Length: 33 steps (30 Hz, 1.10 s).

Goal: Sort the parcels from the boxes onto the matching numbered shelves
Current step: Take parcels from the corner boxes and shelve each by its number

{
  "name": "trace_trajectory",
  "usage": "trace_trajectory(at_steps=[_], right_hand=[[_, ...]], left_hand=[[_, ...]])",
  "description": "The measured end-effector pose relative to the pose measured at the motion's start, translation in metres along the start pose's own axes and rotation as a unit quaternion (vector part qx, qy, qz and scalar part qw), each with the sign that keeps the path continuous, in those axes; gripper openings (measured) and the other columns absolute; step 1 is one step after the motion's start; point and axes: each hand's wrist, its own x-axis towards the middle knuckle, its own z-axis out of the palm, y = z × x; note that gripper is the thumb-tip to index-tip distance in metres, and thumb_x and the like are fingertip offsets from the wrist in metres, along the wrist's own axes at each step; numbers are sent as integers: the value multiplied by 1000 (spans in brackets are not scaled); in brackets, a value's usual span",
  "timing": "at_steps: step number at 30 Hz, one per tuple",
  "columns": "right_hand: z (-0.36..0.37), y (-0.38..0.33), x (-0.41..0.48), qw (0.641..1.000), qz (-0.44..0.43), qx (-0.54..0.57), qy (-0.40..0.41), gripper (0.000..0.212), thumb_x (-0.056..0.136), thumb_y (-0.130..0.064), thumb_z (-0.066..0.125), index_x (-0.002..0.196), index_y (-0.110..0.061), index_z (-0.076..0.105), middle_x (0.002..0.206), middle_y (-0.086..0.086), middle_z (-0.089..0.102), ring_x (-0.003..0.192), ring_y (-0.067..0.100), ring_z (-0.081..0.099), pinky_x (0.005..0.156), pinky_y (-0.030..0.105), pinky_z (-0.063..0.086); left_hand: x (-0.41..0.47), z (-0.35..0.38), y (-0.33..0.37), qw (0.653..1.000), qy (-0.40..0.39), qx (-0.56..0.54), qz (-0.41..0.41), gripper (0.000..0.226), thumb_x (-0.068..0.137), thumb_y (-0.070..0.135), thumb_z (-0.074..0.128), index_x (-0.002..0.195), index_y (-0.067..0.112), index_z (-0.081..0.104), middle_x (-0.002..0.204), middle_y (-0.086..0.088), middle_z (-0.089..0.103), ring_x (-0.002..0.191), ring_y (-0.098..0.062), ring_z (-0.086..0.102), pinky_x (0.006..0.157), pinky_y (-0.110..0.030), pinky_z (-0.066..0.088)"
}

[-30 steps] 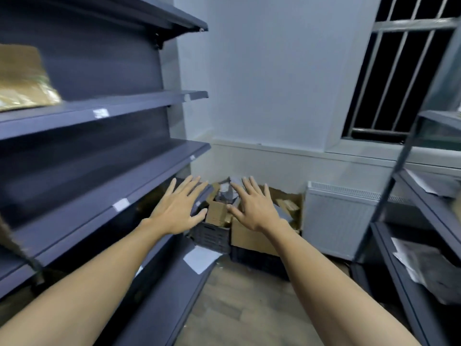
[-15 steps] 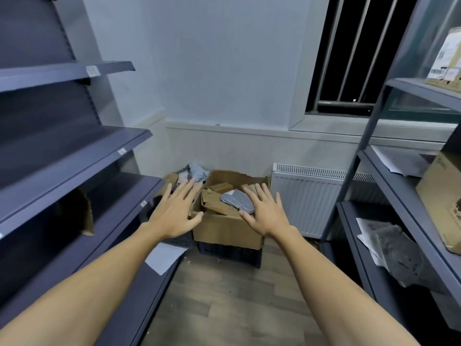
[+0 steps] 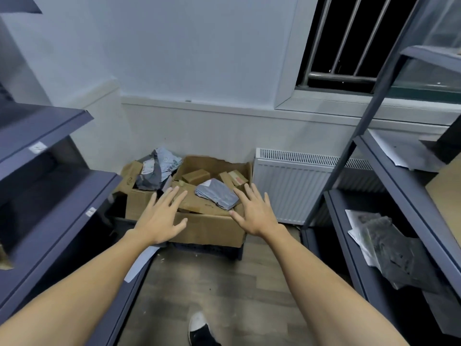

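Observation:
An open cardboard box stands on the floor against the far wall, holding small brown parcels and a grey plastic mailer. A second box to its left holds crumpled grey bags. My left hand is stretched out with fingers spread in front of the big box's near left corner. My right hand, also spread and empty, hovers by the box's near right corner, just right of the grey mailer. Neither hand touches a parcel.
Dark blue shelving with small white labels lines the left side. Another rack on the right holds papers and a dark bag. A white radiator sits under a barred window. My shoe is on the wooden floor.
The view has swung right and down from the left shelves toward the boxes. Both empty hands have stayed spread and moved nearer to the big box.

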Motion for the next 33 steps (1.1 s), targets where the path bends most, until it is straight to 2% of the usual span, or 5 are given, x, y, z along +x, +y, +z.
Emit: trace_trajectory(at_steps=[4,6,19,21,33], right_hand=[[11,10,64,1000,12,-4,-27,72,101,-56,39,161,-27,11,168,8,2,155,24,-8,122,54,0],[16,14,100,999,17,-5,-44,71,102,-55,39,161,-27,12,168,8,3,155,24,-7,122,54,1],[74,65,246,987,86,75,-114,67,103,-50,43,160,-27,16,168,6,10,155,24,0,123,50,9],[87,78,264,983,96,94,-125,66,103,-49,43,159,-26,17,167,6,11,155,24,2,122,49,11],[195,167,377,951,154,176,-201,65,102,-46,47,158,-25,21,165,5,19,154,24,10,121,43,19]], left_hand=[[57,32,-32,998,-45,-21,-32,78,97,56,41,160,25,7,168,-2,3,154,-19,2,123,-47,3],[88,46,-48,997,-63,-37,-40,78,98,53,46,160,26,8,168,-3,5,154,-21,5,123,-48,5],[222,112,-87,983,-168,-72,-23,79,93,57,41,159,24,14,166,-6,12,154,-24,7,123,-50,7],[242,121,-88,980,-187,-71,-20,77,96,53,46,159,24,14,167,-5,10,154,-24,6,123,-50,6],[374,212,-88,955,-291,-47,-30,81,97,50,47,160,25,3,167,-1,0,154,-19,-4,124,-45,-1]])
